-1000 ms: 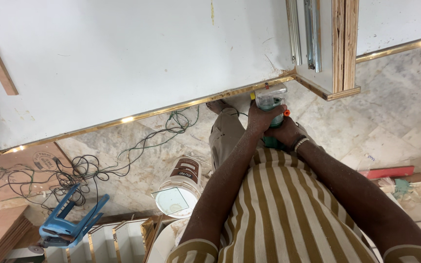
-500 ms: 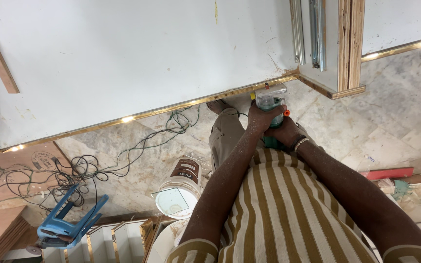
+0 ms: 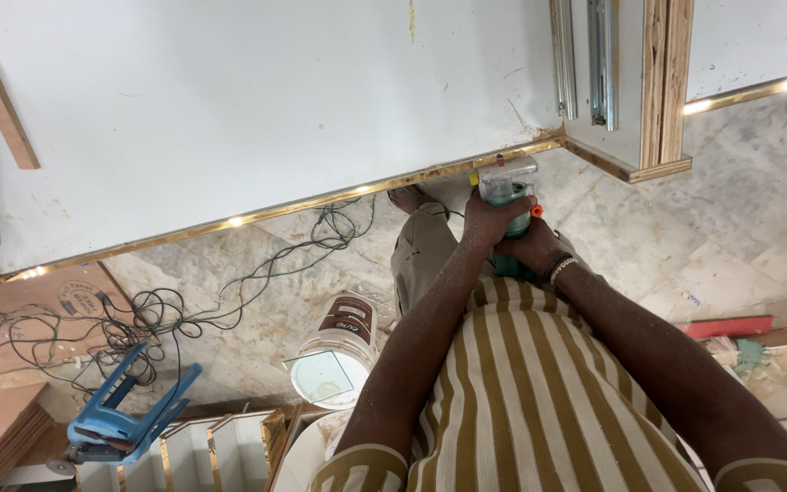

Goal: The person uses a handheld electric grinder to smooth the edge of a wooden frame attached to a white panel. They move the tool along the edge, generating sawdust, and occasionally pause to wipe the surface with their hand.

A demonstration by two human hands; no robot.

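Both my hands grip a teal hand router [image 3: 506, 193] with a clear base, held against the lower edge of a large white laminated panel [image 3: 257, 109]. My left hand [image 3: 487, 221] wraps the tool's body from the left. On the right side, my right hand [image 3: 532, 248], with a bead bracelet at the wrist, closes around its lower part. The panel's bottom edge carries a shiny gold strip [image 3: 321, 200]. My arms are dusted with fine sawdust.
A white plastic bucket [image 3: 334, 351] stands on the marble floor below. Tangled cables [image 3: 148, 319] lie at left beside a blue plastic stool [image 3: 120, 419]. A plywood-edged cabinet part with drawer slides [image 3: 626, 82] sticks out at the upper right. Wood boards lie at the far left.
The view has shifted very slightly; my hands and the router stay in the same place at the panel's edge.
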